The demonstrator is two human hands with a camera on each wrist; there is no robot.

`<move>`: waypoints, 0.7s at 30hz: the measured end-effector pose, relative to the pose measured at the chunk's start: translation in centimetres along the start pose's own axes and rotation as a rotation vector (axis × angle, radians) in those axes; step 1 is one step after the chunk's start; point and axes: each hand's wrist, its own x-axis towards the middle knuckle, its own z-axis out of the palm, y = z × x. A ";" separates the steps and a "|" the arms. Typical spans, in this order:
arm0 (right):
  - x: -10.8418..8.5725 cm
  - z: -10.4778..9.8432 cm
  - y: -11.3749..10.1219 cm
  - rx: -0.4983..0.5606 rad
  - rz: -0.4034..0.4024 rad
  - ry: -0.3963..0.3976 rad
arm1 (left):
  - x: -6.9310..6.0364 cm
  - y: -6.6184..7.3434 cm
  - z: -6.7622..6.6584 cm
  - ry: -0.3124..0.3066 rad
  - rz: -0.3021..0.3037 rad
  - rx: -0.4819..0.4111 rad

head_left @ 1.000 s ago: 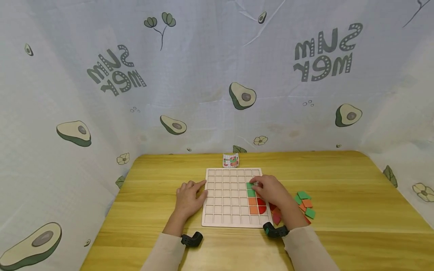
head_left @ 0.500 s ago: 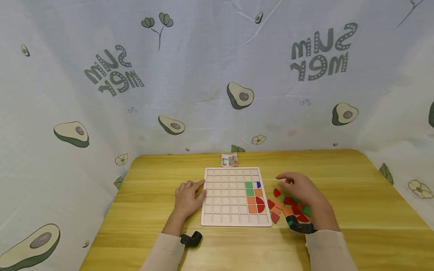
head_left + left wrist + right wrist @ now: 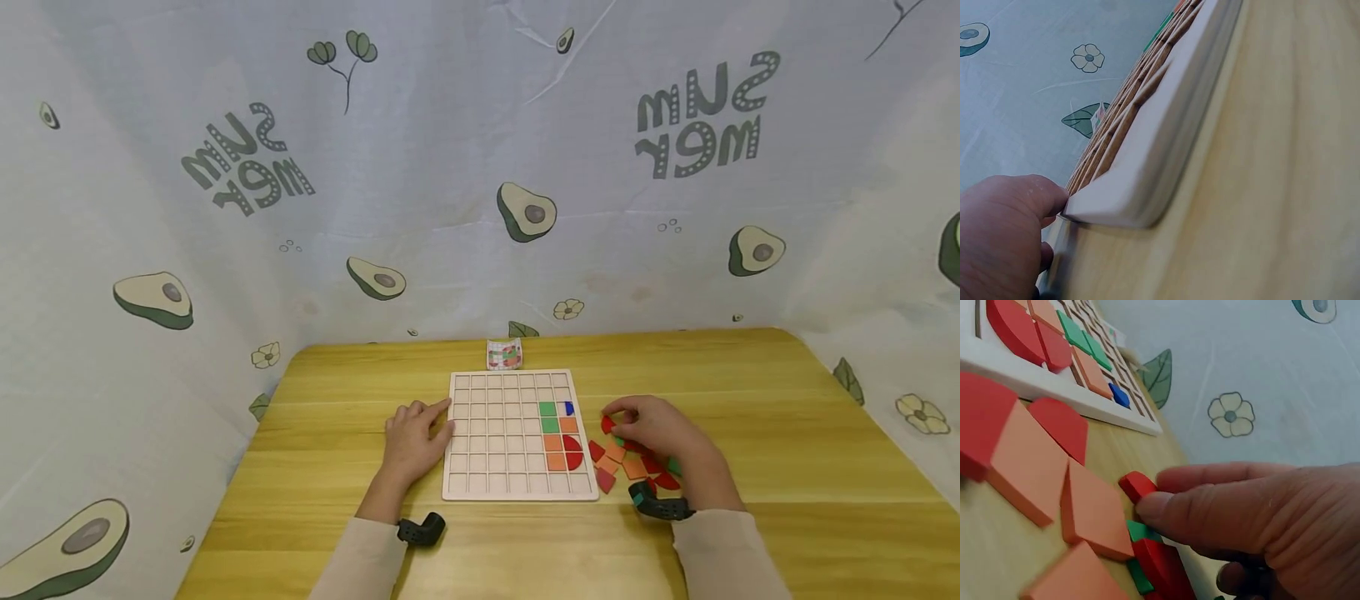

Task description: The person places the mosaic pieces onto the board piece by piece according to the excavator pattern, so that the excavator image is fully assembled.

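A pale gridded wooden board [image 3: 495, 480] lies mid-table, with green squares [image 3: 548, 417], orange squares [image 3: 555, 452], two red quarter-circle pieces [image 3: 573, 453] and a blue piece [image 3: 569, 408] in its right-hand cells. My left hand [image 3: 414, 437] rests against the board's left edge, index finger and thumb touching the rim. Right of the board, my right hand [image 3: 658, 427] pinches a red quarter-circle piece [image 3: 1137, 485] between thumb and index finger, at the far end of a loose pile. Part of that piece is hidden by the fingers.
Loose red, orange and green pieces [image 3: 634, 467] lie between the board and my right wrist, some overlapping. A small card [image 3: 504, 355] with a coloured grid pattern stands behind the board. A printed curtain [image 3: 450, 183] hangs beyond the table's back edge.
My right hand has left the board's right side, moved right over the loose pile, then lowered onto a red piece. The blue piece and an orange square are uncovered. My left hand stays put.
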 end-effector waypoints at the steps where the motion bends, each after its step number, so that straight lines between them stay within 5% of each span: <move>1: 0.1 0.1 -0.1 -0.014 -0.003 0.010 | 0.0 0.0 0.0 0.001 0.000 0.000; 10: 0.8 0.9 -0.6 -0.092 0.083 0.144 | 0.0 -0.1 0.0 -0.003 -0.001 -0.004; 21: 1.6 1.6 0.0 -0.069 0.032 0.158 | 0.0 -0.1 0.1 -0.006 -0.005 -0.007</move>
